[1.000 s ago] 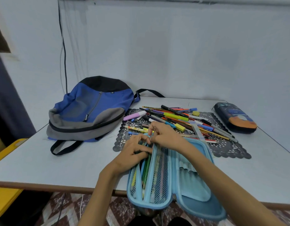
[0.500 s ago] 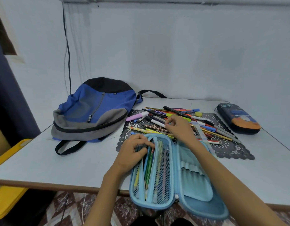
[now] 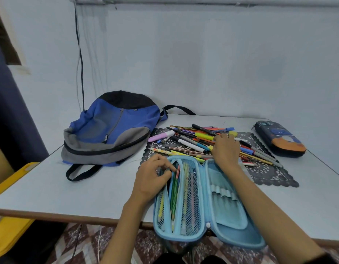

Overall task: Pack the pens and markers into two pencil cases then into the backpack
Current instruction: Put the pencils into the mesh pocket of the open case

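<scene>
Dozens of pens point(image 3: 199, 141) lie piled on the mat point(image 3: 269, 174) just beyond the open case point(image 3: 227, 221). They run mostly left to right, while the case's pockets run near to far, so you will likely have to turn each pen before it slides in. Your right hand point(image 3: 225, 149) rests on the pile, fingers bent down with the tips hidden, so I cannot tell if it holds a pen. Your left hand point(image 3: 153, 176) curls at the left pocket's mouth, and its grip is just as unclear.
</scene>
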`<state>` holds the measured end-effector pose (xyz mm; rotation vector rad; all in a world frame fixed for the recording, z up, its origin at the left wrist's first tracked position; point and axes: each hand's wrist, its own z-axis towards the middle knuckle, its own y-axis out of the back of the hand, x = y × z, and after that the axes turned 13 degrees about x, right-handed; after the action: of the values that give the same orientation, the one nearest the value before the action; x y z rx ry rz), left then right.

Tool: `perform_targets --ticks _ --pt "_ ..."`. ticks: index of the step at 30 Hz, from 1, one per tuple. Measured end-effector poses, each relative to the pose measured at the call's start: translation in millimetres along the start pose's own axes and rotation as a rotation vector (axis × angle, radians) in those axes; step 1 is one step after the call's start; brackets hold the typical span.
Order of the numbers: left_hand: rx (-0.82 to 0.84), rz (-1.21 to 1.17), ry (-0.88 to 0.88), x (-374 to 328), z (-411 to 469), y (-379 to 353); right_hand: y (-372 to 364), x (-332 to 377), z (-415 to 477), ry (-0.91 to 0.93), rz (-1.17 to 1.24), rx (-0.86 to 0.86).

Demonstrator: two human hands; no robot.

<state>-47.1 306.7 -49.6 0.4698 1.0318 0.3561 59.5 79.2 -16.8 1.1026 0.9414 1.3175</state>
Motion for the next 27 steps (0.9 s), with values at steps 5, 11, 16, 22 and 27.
perform_targets --ticks 5,11,16,22,27 --pt "-0.026 0.005 0.022 1.2 -0.2 -0.8 -0.3 1.4 1.9 -0.02 0.024 0.075" --pt "-0.003 -0.021 0.03 0.9 -0.1 -0.3 -1.9 -1.6 2.4 0.006 -0.008 0.121" --pt "0.001 -0.029 0.029 -0.4 -0.5 0.3 -4.2 -2.9 3.8 0.017 0.02 0.109" --pt "0.004 -0.033 0.026 -1.1 -0.5 1.2 -7.5 -3.3 5.6 0.015 0.053 0.073" --pt "0.011 -0.031 0.033 -2.1 0.0 1.5 -10.1 -5.4 5.1 0.184 0.242 -0.083"
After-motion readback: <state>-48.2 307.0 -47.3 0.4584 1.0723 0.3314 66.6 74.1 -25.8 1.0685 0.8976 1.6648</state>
